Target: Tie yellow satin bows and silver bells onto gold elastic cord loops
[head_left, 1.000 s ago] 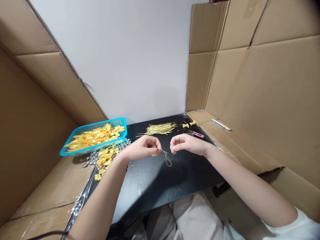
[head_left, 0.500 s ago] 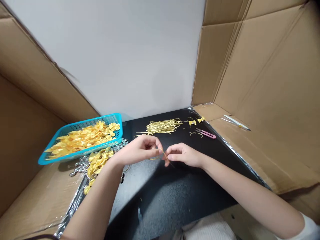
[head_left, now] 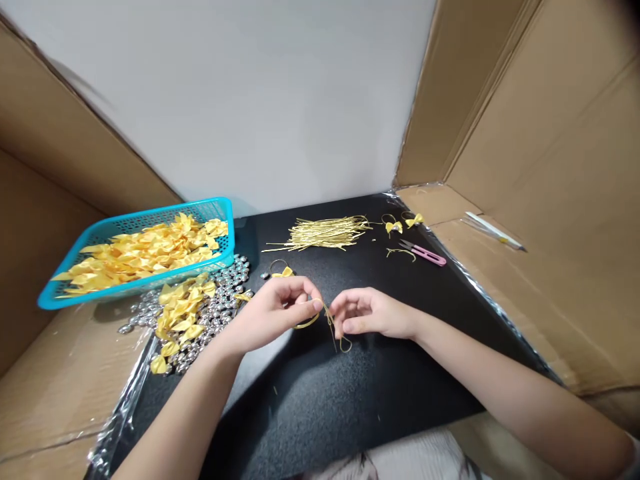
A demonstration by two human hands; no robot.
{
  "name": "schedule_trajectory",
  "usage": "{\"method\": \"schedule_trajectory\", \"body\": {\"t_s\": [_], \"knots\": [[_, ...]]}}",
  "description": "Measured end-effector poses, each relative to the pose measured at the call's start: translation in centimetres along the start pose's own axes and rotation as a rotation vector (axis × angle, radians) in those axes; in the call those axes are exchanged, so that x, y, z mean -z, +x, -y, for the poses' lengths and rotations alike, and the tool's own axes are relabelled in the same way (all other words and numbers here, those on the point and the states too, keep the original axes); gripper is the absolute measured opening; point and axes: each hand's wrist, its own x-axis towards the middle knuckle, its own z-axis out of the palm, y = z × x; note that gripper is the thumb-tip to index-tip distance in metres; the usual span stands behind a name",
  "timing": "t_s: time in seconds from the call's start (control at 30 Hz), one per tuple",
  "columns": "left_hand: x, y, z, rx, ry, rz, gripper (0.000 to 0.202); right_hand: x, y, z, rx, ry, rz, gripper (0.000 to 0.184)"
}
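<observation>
Black worktop (head_left: 350, 400) boxed in by brown cardboard (head_left: 550, 167) on the left and right, with a white wall (head_left: 250, 100) along the far edge. Pinches, near the middle of the worktop, one thin gold cord (head_left: 327, 319) between two bare hands. Left hand (head_left: 270, 313) closed on it, thumb and forefinger tight on a curved stretch. Right hand (head_left: 373, 313) narrow, fingertips drawn together on the cord just beside the left thumb, remaining fingers curled under. Leaves a small loop of the same cord hanging below the right fingertips, close over the worktop; cannot tell whether it touches. At the far-left corner, a turquoise mesh basket (head_left: 150, 215) heaped with yellow ribbon bows (head_left: 145, 250), resting partly on the cardboard. Just in front of the basket, along the left edge, a loose pile of bows (head_left: 183, 310) lying on a spread of silver beads (head_left: 225, 287). Just beyond the left hand, a single looped bow (head_left: 283, 271). Near the far edge, a bundle of gold cords (head_left: 325, 232) laid roughly crosswise. Toward the far-right corner, two finished bows (head_left: 395, 227), with pink thread snips (head_left: 425, 253) just in front of them. Beyond the right edge, on the cardboard, a white stick (head_left: 493, 231), too small to identify.
</observation>
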Motion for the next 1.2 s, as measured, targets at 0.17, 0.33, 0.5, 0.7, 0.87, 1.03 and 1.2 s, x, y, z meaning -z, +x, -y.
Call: {"method": "schedule_trajectory", "body": {"t_s": [0.17,0.33,0.5,0.7,0.87,1.03,1.2], "knots": [[-1.4,-0.9,1.3,0.085,-0.175,-0.029,0.035,-0.4,-0.3,-0.3,0.164,-0.29,-0.254,0.016],[-2.2,-1.2,2.3,0.186,-0.376,-0.086,0.039,-1.2,-0.5,-0.3,0.479,-0.834,-0.654,0.012],[-2.7,-1.1,1.9,0.315,-0.498,-0.158,0.038,-2.9,-1.0,-0.8,0.612,-0.979,-0.598,0.011],[-3.2,-1.0,1.6,0.334,-0.547,-0.189,0.035,-4.1,-0.8,-1.9,0.52,-1.081,-0.638,0.015],[-3.7,-0.7,1.6,0.367,-0.571,-0.177,0.033,-3.9,-0.6,-2.0,0.601,-1.103,-0.693,0.013],[-3.8,-0.7,1.4,0.385,-0.56,-0.193,0.03,-3.9,-0.6,-1.9,0.55,-1.005,-0.704,0.012],[-3.9,-0.6,1.3,0.397,-0.576,-0.203,0.026,-4.2,-0.5,-2.2,0.535,-1.03,-0.695,0.023]]}}
